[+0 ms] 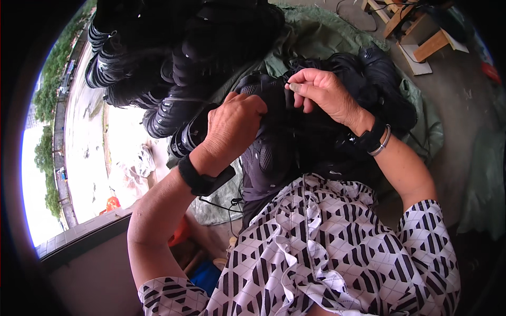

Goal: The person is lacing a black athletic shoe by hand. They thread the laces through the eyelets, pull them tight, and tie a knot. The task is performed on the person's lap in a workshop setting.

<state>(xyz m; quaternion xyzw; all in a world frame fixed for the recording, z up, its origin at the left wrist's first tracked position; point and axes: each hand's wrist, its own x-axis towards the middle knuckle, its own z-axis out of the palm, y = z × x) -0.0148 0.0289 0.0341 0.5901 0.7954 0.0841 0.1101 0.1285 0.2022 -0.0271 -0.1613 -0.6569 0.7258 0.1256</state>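
Left hand (234, 124), grip clenched; right hand (328, 95), grip pinched; contents unclear. Black pieces (268, 158) below, finished and remaining ones indistinguishable.

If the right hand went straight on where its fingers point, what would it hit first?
The right hand would probably meet the dark padded piece just to its left, though depth is hard to judge.

No lettering I can read here: that tiny white mark (272, 186) on the dark padding (265, 171) below the left hand (233, 126) is too small!
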